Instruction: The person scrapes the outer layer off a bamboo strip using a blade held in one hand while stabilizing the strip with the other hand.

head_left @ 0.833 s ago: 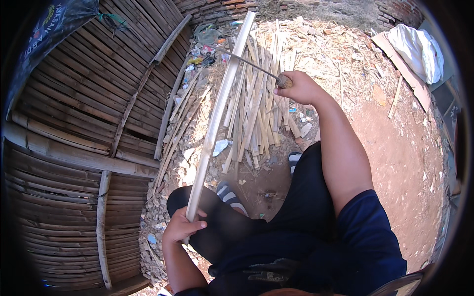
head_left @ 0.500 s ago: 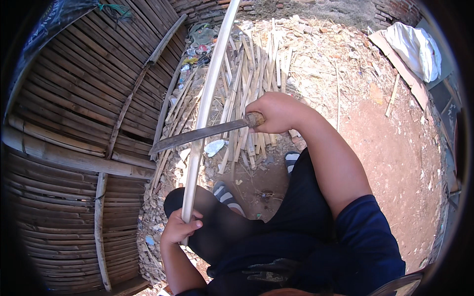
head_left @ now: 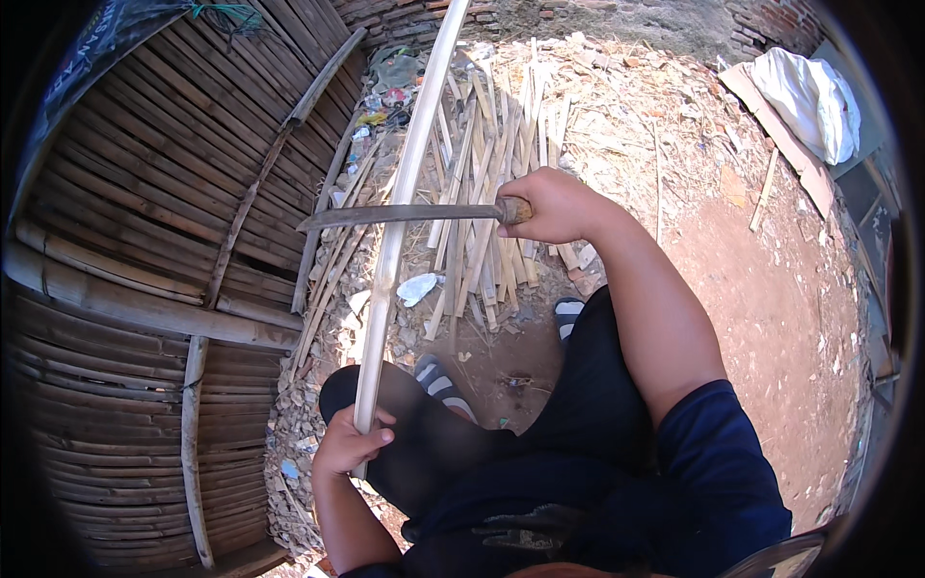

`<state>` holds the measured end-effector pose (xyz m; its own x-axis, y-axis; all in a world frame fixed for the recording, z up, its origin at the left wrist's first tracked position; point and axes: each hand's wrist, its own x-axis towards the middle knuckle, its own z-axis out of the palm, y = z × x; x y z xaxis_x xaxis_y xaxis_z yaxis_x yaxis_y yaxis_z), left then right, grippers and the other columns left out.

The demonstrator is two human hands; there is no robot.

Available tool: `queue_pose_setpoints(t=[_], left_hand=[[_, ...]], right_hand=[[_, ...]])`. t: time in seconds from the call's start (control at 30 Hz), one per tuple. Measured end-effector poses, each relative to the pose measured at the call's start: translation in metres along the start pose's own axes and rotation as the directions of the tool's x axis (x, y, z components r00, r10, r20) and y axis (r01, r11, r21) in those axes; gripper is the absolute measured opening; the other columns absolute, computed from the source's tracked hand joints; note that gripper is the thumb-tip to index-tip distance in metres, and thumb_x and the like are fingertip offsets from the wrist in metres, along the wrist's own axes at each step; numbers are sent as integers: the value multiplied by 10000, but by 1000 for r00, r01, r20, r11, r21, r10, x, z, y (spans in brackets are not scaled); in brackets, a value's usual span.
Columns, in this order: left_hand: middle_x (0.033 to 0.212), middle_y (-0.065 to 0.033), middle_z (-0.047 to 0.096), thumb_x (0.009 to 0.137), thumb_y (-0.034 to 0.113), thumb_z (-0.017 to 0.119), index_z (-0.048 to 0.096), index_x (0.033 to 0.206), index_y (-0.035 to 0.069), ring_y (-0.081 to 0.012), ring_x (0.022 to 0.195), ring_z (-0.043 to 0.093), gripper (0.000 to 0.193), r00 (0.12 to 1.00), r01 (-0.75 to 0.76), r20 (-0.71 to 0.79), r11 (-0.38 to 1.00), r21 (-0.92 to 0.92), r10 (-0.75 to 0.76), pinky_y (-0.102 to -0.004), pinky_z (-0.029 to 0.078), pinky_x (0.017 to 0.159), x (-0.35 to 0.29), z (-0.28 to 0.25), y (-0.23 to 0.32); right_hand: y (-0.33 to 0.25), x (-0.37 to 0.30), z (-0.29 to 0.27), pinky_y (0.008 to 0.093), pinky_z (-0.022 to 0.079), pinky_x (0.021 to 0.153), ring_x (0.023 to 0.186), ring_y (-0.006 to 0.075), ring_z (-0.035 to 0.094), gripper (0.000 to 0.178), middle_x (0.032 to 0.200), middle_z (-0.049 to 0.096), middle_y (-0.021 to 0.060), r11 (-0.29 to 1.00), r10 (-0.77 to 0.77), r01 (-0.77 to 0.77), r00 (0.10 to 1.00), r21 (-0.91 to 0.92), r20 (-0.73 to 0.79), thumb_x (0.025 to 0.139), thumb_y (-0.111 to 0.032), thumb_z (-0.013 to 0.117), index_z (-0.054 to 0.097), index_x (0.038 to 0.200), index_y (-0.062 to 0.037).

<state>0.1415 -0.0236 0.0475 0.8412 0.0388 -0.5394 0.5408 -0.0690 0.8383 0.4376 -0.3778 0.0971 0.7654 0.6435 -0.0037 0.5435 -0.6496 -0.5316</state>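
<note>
The strip (head_left: 381, 299), pale and long, stands slantwise in front of the person, left of the body's midline. Its long axis runs from the left hand (head_left: 349, 445), at the near end, away and slightly rightward until it passes out of view at the top edge. The left hand is closed round it, thumb laid along the upper face; a short stub shows below the grip. This hand is at the left knee (head_left: 345, 387); contact between the two cannot be confirmed.

The knife (head_left: 414, 213) lies across the strip, blade roughly square to it, tip pointing left and projecting well past it. The crossing is well beyond the left hand, and the right hand is the nearer of the two to it. Whether blade and strip touch cannot be determined from this angle. The right hand (head_left: 547, 204) is closed in a fist round the wooden handle (head_left: 515, 210), on the right side of the strip.

Beyond and to the right of the strip, a pile (head_left: 482, 241) of cut sticks lies on littered ground. A slatted wall (head_left: 125, 173) is on the left; a white sack (head_left: 807, 101) rests on a brown board (head_left: 771, 135) at far right.
</note>
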Motion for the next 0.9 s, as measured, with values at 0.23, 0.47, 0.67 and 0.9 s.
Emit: queue_pose_setpoints(t=[0.23,0.47,0.67,0.9], left_hand=[[632,38,528,781,115,867,676,1013,11,-48,494,461,318,1000,14,16,998,57,-15,-221,338,448,-3,0,4],[630,43,518,784,119,863,674,1030,13,-46,492,454,328,998,52,15,998,45,-53,-219,334,451,2,2,8],[657,39,519,796,72,837,652,1046,6,-31,493,418,318,998,44,36,997,68,-47,-213,293,436,0,2,6],[606,61,523,780,109,863,695,1031,19,-37,505,474,315,998,48,28,987,152,-52,-217,356,479,-3,4,13]], right_hand=[[23,5,11,436,516,727,797,348,681,366,821,693,181,990,-135,140,973,13,-185,804,-367,803,715,977,-57],[51,8,-6,437,531,899,1043,353,679,512,1078,713,200,953,284,-249,930,171,-232,817,-402,780,701,1204,-75],[1,-1,17,463,513,742,811,375,671,340,817,695,166,977,-199,191,977,-97,-83,787,-355,806,721,1007,-111],[44,11,-1,442,526,873,986,361,684,435,1015,712,200,976,106,-70,980,208,-168,796,-381,803,720,1112,-95]])
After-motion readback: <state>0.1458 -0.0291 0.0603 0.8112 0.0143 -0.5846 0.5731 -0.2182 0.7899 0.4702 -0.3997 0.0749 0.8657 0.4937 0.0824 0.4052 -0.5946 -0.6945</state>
